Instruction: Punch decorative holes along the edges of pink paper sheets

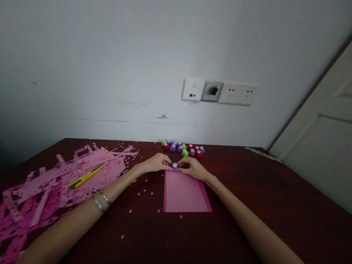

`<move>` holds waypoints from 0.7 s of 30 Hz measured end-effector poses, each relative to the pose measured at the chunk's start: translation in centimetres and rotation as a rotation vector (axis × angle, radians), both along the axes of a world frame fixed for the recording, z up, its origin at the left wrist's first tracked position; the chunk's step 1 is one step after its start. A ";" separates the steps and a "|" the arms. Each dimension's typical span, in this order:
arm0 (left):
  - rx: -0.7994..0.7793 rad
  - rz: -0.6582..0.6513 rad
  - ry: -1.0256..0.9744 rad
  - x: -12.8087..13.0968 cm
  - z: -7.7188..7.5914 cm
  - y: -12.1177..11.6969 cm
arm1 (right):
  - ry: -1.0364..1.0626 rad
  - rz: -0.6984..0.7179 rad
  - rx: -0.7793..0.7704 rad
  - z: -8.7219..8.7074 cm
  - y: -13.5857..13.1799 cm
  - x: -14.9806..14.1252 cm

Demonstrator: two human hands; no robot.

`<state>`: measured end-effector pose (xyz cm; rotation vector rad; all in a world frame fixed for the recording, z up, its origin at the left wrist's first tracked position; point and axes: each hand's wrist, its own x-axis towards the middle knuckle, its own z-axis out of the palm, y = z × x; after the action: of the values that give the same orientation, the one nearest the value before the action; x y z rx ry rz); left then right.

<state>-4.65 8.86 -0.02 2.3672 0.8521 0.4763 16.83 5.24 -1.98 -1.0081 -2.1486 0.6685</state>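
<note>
A sheet of pink paper with darker pink side borders lies in front of me on the dark red table. At its far edge sits a small purple craft punch with a white top, between my two hands. My left hand has thumb and fingers closed at the paper's far left corner, close against the punch. On the punch's other side, my right hand pinches the far edge of the paper. The fingertips partly hide the edge and the sides of the punch.
Several purple, red and green punches stand in a cluster near the wall. On the left, a pile of punched pink paper scraps carries a yellow utility knife. Tiny paper cutouts dot the table. A narrow strip lies back right.
</note>
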 end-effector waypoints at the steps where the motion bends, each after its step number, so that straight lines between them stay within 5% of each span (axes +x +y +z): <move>1: -0.004 -0.001 0.001 0.0 -0.1 0.1 | -0.011 0.001 0.004 0.0 0.0 0.0; 12: -0.022 0.028 0.064 -0.6 0.8 -0.6 | -0.067 -0.066 0.018 1.5 -0.8 0.9; 21: -0.033 0.009 0.143 -1.0 0.7 -1.3 | -0.379 0.000 -0.083 3.1 -1.2 1.8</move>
<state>-5.63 7.52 0.66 2.3900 0.9272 0.2960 18.62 4.04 1.10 -1.2611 -2.4604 0.6084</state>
